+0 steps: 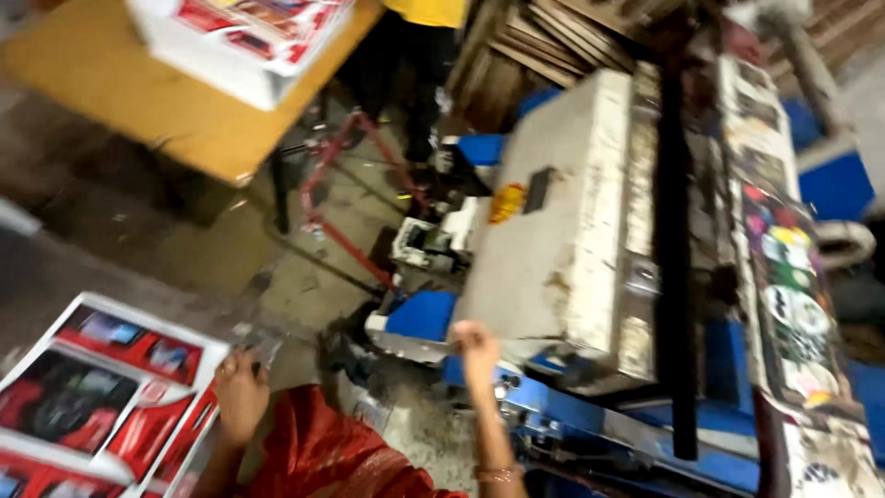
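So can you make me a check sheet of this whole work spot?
Surface: dusty concrete floor; wooden table at the back.
Job's things: red printed sheets under the left hand; big white and blue machine touched by the right hand.
Clutter: sheet stack on the table, wood planks, red metal frame.
Grippers: left fingers rest flat on the sheets; right fingers sit at the machine's edge, grip too blurred to tell.
Cables: nothing seen.
Surroundings: a person in yellow stands behind.
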